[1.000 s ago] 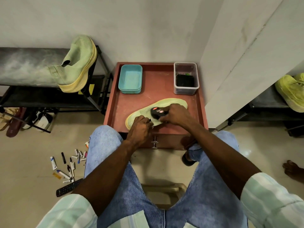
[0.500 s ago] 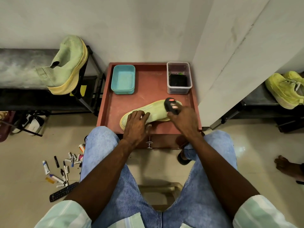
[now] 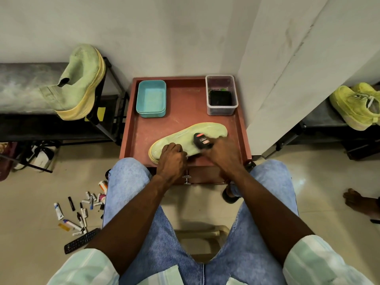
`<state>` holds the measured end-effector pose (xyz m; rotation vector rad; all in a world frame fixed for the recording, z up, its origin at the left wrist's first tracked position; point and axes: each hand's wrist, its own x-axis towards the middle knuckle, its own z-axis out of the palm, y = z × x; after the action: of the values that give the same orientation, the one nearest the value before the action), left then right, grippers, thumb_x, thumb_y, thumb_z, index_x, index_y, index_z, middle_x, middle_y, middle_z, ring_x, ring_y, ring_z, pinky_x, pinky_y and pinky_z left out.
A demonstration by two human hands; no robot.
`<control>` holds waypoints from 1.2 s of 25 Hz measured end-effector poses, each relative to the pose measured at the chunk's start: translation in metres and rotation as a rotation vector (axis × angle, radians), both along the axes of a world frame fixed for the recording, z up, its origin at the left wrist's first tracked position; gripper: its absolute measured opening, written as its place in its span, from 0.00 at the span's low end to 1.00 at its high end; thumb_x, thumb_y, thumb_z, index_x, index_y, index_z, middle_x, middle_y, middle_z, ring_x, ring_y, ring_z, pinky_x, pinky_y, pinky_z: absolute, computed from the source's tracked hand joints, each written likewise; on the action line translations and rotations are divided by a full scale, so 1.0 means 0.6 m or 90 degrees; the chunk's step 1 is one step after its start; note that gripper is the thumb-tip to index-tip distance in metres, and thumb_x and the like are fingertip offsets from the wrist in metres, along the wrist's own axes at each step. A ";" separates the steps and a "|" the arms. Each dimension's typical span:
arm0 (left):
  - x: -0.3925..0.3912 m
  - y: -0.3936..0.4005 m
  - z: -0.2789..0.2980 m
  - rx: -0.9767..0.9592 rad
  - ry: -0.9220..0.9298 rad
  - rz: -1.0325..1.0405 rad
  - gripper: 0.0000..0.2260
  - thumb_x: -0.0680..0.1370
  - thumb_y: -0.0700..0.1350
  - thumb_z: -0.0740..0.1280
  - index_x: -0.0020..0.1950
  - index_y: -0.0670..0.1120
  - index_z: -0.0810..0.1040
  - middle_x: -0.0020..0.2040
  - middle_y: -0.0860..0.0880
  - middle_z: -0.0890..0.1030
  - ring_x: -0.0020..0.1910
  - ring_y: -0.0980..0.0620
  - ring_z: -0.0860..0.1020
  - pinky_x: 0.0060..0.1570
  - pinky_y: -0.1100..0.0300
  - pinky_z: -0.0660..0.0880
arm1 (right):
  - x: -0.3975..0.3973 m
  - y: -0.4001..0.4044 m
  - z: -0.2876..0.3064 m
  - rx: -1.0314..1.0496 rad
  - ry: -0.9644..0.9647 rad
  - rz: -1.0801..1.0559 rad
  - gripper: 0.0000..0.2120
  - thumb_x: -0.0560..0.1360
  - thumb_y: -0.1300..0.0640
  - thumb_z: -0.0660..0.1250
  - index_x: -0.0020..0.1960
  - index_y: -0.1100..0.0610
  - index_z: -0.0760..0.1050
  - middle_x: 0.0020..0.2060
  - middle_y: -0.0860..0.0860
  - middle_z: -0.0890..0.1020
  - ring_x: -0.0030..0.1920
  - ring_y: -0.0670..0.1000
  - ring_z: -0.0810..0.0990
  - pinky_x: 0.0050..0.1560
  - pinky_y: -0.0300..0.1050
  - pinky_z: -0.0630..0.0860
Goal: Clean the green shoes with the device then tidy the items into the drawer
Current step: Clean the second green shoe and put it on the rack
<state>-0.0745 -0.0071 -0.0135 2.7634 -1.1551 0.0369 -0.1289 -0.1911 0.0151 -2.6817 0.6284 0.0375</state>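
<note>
Red-brown tray-topped drawer unit (image 3: 185,99) in a pale-walled corner. Green shoe (image 3: 185,138) lies across it, sole turned up. Left hand (image 3: 171,159) clamps the near end, fingers curled over the edge. Right hand (image 3: 223,153) wraps the black device (image 3: 202,140), pressing it on the sole just beyond the left grip. Teal box (image 3: 151,98) and clear tub (image 3: 221,95) sit well beyond both hands. Risk: a hard stroke away from the steadying hand could twist the shoe loose, since only one end is pinned.

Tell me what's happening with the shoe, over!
Left hand grips green shoe at its near end. Right hand holds black device on it. Nothing in the way.
</note>
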 end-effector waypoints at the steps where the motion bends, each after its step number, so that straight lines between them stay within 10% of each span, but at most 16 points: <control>1: 0.002 -0.001 -0.001 -0.009 -0.003 0.008 0.13 0.70 0.49 0.60 0.37 0.46 0.83 0.35 0.48 0.75 0.39 0.44 0.74 0.44 0.54 0.62 | 0.002 -0.015 -0.001 -0.059 -0.015 -0.043 0.26 0.68 0.37 0.68 0.60 0.52 0.80 0.50 0.57 0.81 0.50 0.57 0.78 0.51 0.49 0.74; 6: 0.002 0.000 0.000 -0.010 0.006 0.021 0.05 0.66 0.47 0.69 0.35 0.47 0.81 0.34 0.48 0.74 0.39 0.44 0.74 0.43 0.53 0.61 | -0.007 0.031 -0.017 0.059 0.034 0.031 0.30 0.64 0.35 0.70 0.57 0.56 0.80 0.47 0.54 0.83 0.45 0.54 0.80 0.44 0.45 0.76; 10: 0.004 0.001 0.000 -0.028 0.009 0.044 0.11 0.71 0.47 0.62 0.37 0.45 0.83 0.34 0.47 0.76 0.39 0.43 0.75 0.43 0.53 0.63 | -0.002 -0.028 -0.007 -0.121 -0.022 -0.081 0.26 0.68 0.39 0.67 0.60 0.53 0.79 0.51 0.57 0.81 0.52 0.58 0.78 0.53 0.50 0.71; 14: 0.002 -0.001 0.004 -0.017 0.002 0.032 0.05 0.66 0.44 0.67 0.34 0.44 0.80 0.33 0.46 0.75 0.38 0.41 0.75 0.42 0.53 0.61 | -0.014 0.021 -0.023 0.141 0.056 0.057 0.28 0.65 0.37 0.71 0.61 0.50 0.80 0.47 0.52 0.84 0.42 0.51 0.81 0.42 0.43 0.76; 18: 0.002 -0.001 0.001 -0.024 0.005 0.057 0.07 0.68 0.44 0.67 0.37 0.43 0.83 0.35 0.46 0.77 0.39 0.42 0.76 0.44 0.53 0.64 | -0.011 -0.040 -0.009 -0.077 -0.038 -0.113 0.25 0.67 0.38 0.68 0.59 0.51 0.80 0.49 0.57 0.82 0.50 0.58 0.79 0.52 0.49 0.73; 22: 0.001 -0.003 0.003 -0.007 0.000 0.038 0.06 0.66 0.45 0.67 0.35 0.44 0.81 0.33 0.46 0.75 0.38 0.42 0.75 0.42 0.52 0.61 | -0.018 0.032 -0.021 0.107 0.038 0.056 0.28 0.65 0.35 0.70 0.58 0.51 0.81 0.44 0.53 0.84 0.40 0.51 0.80 0.38 0.41 0.71; 26: 0.000 -0.001 0.006 -0.015 -0.002 0.064 0.08 0.67 0.44 0.66 0.36 0.42 0.83 0.34 0.46 0.77 0.38 0.42 0.76 0.42 0.53 0.63 | -0.013 -0.034 -0.004 -0.076 -0.036 -0.107 0.25 0.69 0.40 0.68 0.60 0.53 0.79 0.50 0.57 0.82 0.50 0.58 0.79 0.52 0.49 0.72; 30: 0.000 -0.004 0.008 -0.004 -0.007 0.059 0.07 0.64 0.44 0.68 0.36 0.43 0.82 0.33 0.45 0.76 0.36 0.42 0.75 0.41 0.53 0.62 | -0.020 0.024 -0.015 0.108 0.033 0.102 0.27 0.68 0.41 0.72 0.63 0.52 0.79 0.48 0.55 0.83 0.43 0.53 0.80 0.40 0.43 0.72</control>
<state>-0.0748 -0.0096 -0.0089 2.8119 -1.0275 0.0651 -0.1406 -0.1767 0.0059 -2.5656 0.4047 0.1955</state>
